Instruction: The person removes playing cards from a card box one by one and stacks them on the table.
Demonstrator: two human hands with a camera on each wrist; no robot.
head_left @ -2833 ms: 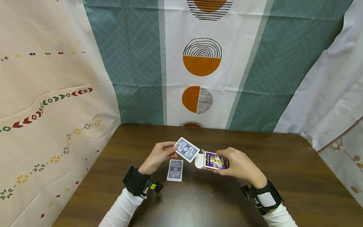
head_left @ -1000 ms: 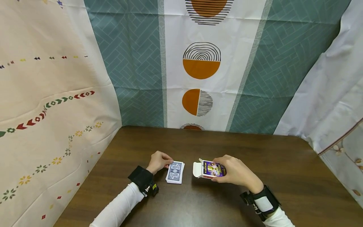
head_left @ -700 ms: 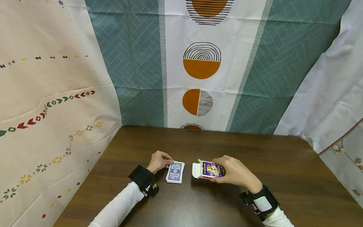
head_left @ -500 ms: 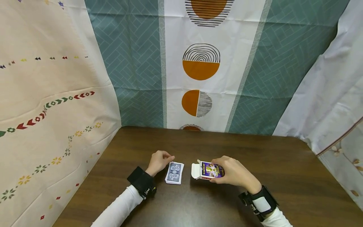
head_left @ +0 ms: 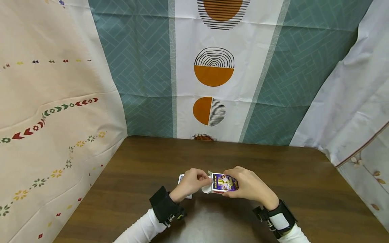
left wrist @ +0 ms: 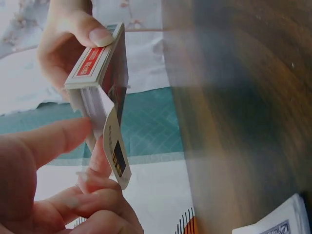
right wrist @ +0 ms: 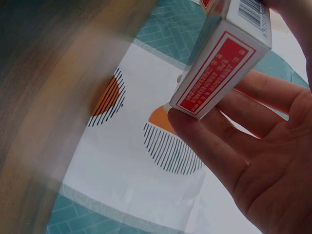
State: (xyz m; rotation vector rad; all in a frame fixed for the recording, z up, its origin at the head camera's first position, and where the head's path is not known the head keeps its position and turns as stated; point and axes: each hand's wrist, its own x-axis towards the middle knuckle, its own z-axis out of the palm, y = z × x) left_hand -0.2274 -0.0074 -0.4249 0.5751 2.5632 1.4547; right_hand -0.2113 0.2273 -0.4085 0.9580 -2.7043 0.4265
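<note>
my right hand [head_left: 250,185] grips the purple card box [head_left: 225,182] between thumb and fingers. at its mouth, my left hand [head_left: 190,184] brings thumb and forefinger close together by the inner cards [left wrist: 95,107], flap [left wrist: 118,156] alongside; i cannot tell if they pinch any. below those left fingers, the card pile [head_left: 181,177] lies on the table [head_left: 146,158].

Tabletop [head_left: 152,162]: dark brown wood, visible grain, soft glare [head_left: 209,222] toward the near side. Beyond back edge: creased teal-and-white cloth [head_left: 240,81], orange-and-black printed circles [head_left: 214,67] down the white strip [head_left: 252,50]. Left edge: cream cloth [head_left: 60,141], small coloured motifs [head_left: 56,173]. Right edge: white cloth [head_left: 343,101], loose folds, floral print [head_left: 381,181] low.
</note>
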